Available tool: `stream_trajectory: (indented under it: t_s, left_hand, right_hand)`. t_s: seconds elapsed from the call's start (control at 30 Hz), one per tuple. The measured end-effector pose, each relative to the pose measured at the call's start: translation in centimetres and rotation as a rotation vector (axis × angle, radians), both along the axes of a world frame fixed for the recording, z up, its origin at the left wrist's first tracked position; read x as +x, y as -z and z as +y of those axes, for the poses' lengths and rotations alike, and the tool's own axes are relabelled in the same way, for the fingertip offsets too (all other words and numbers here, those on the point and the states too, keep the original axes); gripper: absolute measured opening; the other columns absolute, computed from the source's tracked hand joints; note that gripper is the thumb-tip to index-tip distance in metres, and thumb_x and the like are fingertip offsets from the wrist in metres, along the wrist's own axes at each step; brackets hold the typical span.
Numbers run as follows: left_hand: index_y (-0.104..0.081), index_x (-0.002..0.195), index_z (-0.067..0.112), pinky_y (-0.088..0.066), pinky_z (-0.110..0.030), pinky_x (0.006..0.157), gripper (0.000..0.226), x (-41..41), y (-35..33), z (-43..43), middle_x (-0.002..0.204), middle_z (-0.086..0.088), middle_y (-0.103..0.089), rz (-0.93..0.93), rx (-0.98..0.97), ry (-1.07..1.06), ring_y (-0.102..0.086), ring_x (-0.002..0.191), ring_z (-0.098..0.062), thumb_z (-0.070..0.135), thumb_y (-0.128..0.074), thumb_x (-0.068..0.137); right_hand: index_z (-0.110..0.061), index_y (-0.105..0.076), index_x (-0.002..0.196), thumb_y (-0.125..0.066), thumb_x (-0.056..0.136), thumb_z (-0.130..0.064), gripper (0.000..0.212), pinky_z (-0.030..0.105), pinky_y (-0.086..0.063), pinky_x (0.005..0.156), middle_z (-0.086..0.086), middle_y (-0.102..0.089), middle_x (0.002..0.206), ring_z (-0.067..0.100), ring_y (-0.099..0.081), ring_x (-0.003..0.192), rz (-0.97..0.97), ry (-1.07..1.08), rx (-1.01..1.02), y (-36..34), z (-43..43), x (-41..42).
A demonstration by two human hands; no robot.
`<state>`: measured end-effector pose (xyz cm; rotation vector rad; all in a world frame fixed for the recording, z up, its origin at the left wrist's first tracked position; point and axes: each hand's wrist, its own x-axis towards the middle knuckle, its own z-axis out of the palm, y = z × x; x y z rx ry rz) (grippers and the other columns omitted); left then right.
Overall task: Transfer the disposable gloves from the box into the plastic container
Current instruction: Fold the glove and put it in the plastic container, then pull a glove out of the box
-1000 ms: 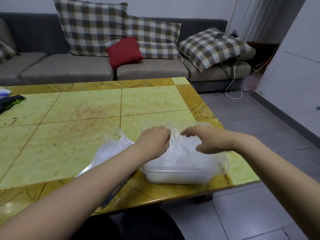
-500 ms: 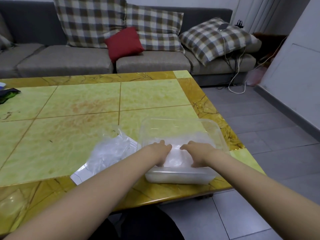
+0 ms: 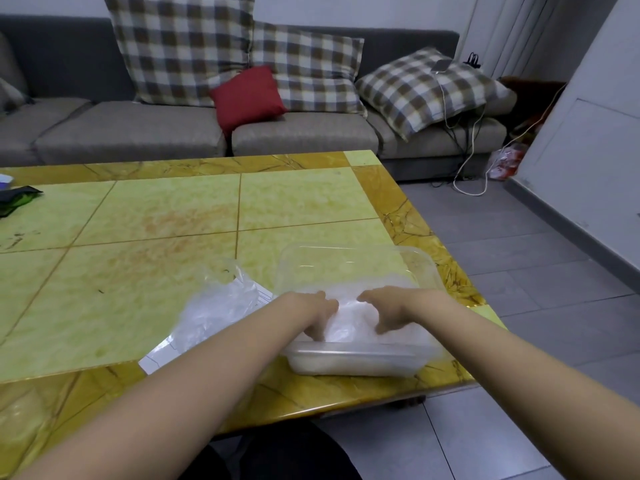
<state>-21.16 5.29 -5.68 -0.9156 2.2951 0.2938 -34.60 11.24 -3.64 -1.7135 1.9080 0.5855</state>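
Pressing down into the clear rectangular plastic container, both bare hands sit side by side at its near half. Left hand: palm down, fingers curled downward into the heap of thin translucent disposable gloves; tips buried in the plastic, so cannot tell whether they pinch anything. Right hand: palm down, fingers bent and slightly spread, tips resting on the same heap. A narrow strip of glove material shows between the two hands.

Gloves fill the near part of the container, under and between the fingers; the far part of the container looks bare and see-through.

Container stands near the front right corner of the yellow-green tiled counter with amber marbled border. Just left of it, touching the left forearm's side, lies a crumpled clear plastic wrapper on a flat white printed sheet.

Far left edge of the counter: a dark green-and-black item, partly cut off. Behind the counter, a grey sofa with checked cushions and one red cushion.
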Motion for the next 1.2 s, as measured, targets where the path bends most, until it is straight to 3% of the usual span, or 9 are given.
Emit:
stream_trajectory:
  t_s: [0.17,0.3,0.37,0.57,0.7,0.87,1.0,1.1,1.2]
  left_hand:
    - [-0.038,0.139,0.018,-0.041,-0.033,0.088,0.045,2.1,-4.0,1.1,0.134,-0.005,-0.050,0.261,-0.191,0.022,-0.050,0.117,-0.024,0.033,-0.044,0.098]
    - [-0.048,0.121,0.019,-0.034,-0.029,0.082,0.027,6.4,-5.0,1.6,0.117,0.001,-0.052,0.736,-0.504,-0.091,-0.047,0.106,-0.019,0.017,-0.042,0.096]
    - [-0.048,0.117,0.019,-0.030,-0.026,0.074,0.025,9.3,-4.4,1.4,0.113,0.001,-0.050,0.815,-0.576,-0.193,-0.046,0.102,-0.018,0.014,-0.043,0.093]
    - [-0.025,0.140,0.018,-0.042,-0.038,0.090,0.072,14.5,-0.1,0.9,0.136,-0.007,-0.035,0.314,-0.358,-0.385,-0.040,0.121,-0.027,0.043,-0.062,0.084]
    - [-0.023,0.143,0.014,-0.043,-0.035,0.089,0.074,15.4,0.8,0.5,0.140,-0.005,-0.036,0.343,-0.303,-0.315,-0.042,0.121,-0.025,0.031,-0.066,0.085]
    - [-0.031,0.140,0.018,-0.044,-0.034,0.077,0.063,17.3,0.2,-0.3,0.138,-0.001,-0.038,0.374,-0.234,-0.241,-0.045,0.117,-0.022,0.009,-0.061,0.084]
    - [-0.036,0.136,0.019,-0.045,-0.035,0.080,0.057,18.6,-0.4,-0.9,0.139,0.001,-0.037,0.369,-0.224,-0.187,-0.044,0.119,-0.022,0.001,-0.055,0.085]
    - [-0.037,0.136,0.023,-0.038,-0.032,0.093,0.058,19.2,-1.1,-1.1,0.143,-0.001,-0.033,0.359,-0.343,-0.142,-0.036,0.125,-0.023,0.003,-0.057,0.085]
    - [-0.041,0.134,0.026,-0.028,-0.029,0.095,0.058,19.1,-1.3,-0.8,0.140,-0.004,-0.032,0.423,-0.523,-0.201,-0.030,0.126,-0.024,-0.004,-0.050,0.084]
  right_hand:
    - [-0.013,-0.040,0.136,-0.040,0.096,-0.009,0.039,0.034,-0.045,0.082,0.007,-0.055,0.129,0.028,-0.055,0.112,0.010,-0.007,-0.455,-4.2,0.2,3.5]
    - [-0.015,-0.044,0.124,-0.041,0.094,-0.003,0.033,0.030,-0.037,0.067,0.002,-0.050,0.122,0.024,-0.057,0.099,-0.178,-0.046,-0.814,-4.6,0.3,7.8]
    - [-0.015,-0.044,0.124,-0.043,0.093,0.000,0.035,0.030,-0.040,0.069,0.002,-0.048,0.124,0.022,-0.054,0.104,-0.249,-0.135,-0.862,-4.0,0.0,9.8]
    - [-0.014,-0.032,0.142,-0.047,0.093,0.001,0.053,0.030,-0.040,0.088,0.001,-0.033,0.147,0.021,-0.043,0.125,-0.265,-0.299,-0.629,-2.2,-1.7,14.5]
    - [-0.012,-0.025,0.145,-0.049,0.090,0.001,0.062,0.034,-0.043,0.081,0.005,-0.030,0.149,0.027,-0.050,0.122,-0.075,-0.371,-0.434,-1.0,-3.2,16.4]
    - [-0.009,-0.042,0.130,-0.048,0.094,-0.006,0.037,0.028,-0.037,0.074,0.009,-0.049,0.129,0.026,-0.054,0.114,0.056,-0.336,-0.396,-0.3,-4.2,17.4]
    - [-0.009,-0.056,0.119,-0.048,0.096,-0.009,0.025,0.028,-0.037,0.071,0.010,-0.057,0.118,0.027,-0.059,0.101,0.088,-0.289,-0.397,-0.5,-4.8,17.8]
    - [-0.009,-0.059,0.102,-0.045,0.096,-0.011,0.016,0.029,-0.035,0.061,0.011,-0.056,0.097,0.027,-0.049,0.078,0.083,-0.271,-0.438,-0.8,-4.9,17.9]
    - [-0.009,-0.055,0.107,-0.043,0.100,-0.019,0.017,0.030,-0.036,0.065,0.010,-0.058,0.108,0.030,-0.057,0.088,0.062,-0.261,-0.512,-0.9,-4.9,17.8]
